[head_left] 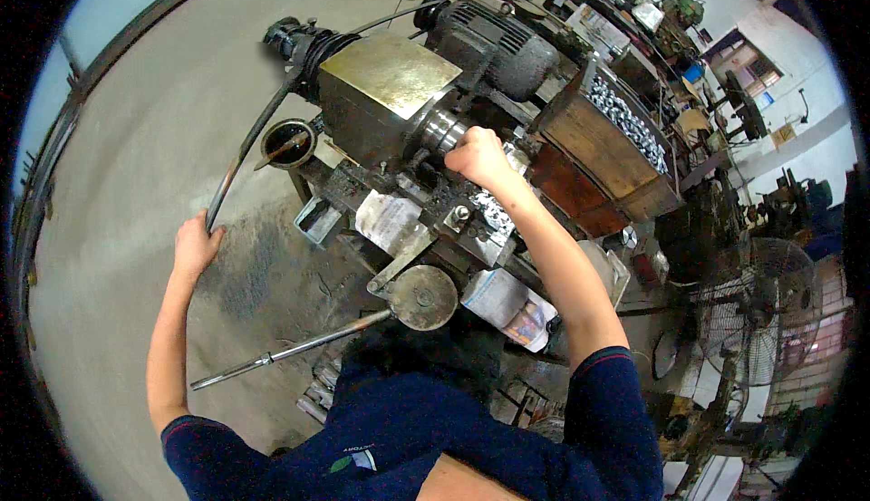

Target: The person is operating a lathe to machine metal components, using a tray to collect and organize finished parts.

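Observation:
A small lathe with a greasy headstock point(391, 73) stands before me. My left hand point(195, 244) is closed around the lower end of a long, curved dark lever point(243, 152), which runs up to the back of the headstock. At the shiny round chuck point(442, 130), my right hand point(478, 155) is closed with its fingers against the front face. Whatever those fingers pinch is hidden behind the hand. Below it, the tool slide point(462, 218) carries bright metal chips point(494, 215). An oily printed paper sheet point(391, 220) lies beside the slide.
Behind the headstock sits a ribbed electric motor point(494, 46). A wooden box of small metal parts point(625, 120) is at the right. Left stands a pot of dark oil point(288, 143). Near me are a round plate point(423, 298), a long metal handle point(294, 349) and a standing fan point(757, 311).

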Motion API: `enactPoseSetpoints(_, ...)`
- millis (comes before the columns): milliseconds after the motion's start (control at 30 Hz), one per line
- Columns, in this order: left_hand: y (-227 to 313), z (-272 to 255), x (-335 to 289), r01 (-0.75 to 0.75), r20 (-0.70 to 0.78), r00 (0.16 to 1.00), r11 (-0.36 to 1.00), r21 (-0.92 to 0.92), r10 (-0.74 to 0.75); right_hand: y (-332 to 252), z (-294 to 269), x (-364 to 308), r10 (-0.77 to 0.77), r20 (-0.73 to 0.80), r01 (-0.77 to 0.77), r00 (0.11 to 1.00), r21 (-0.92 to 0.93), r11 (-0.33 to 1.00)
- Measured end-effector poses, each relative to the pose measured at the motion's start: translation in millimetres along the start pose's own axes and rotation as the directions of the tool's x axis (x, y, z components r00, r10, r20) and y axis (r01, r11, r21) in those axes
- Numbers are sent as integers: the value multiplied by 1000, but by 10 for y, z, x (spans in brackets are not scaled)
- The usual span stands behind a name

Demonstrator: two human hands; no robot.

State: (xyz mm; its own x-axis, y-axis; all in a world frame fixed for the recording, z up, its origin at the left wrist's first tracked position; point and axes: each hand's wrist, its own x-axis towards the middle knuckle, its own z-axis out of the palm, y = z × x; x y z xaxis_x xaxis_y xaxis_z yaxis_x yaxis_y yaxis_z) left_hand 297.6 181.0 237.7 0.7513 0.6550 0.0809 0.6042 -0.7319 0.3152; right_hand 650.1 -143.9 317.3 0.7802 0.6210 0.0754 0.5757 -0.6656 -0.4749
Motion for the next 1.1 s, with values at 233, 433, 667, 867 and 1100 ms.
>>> enactPoseSetpoints(233,-963,-252,838,60,-72,997,864,500,-27,32,25,-1,-203,-143,196,969,-60,979)
enactPoseSetpoints(433,-1082,-215,1103,194,-85,981,877,440,-174,-131,-210,-160,-183,-80,180,980,-43,983)
enactPoseSetpoints(667,92,785,553,-289,-445,895,804,-520,34,308,-870,-1137,-266,-357,307,896,63,950)
enactPoseSetpoints(867,522,2347,485,-169,274,946,985,-33,172,1194,-1089,-2324,4,-380,-40,925,-88,995)
enactPoseSetpoints(1100,594,2016,1021,-452,363,877,801,394,316,2309,-1057,-3894,520,-405,-611,752,-130,781)
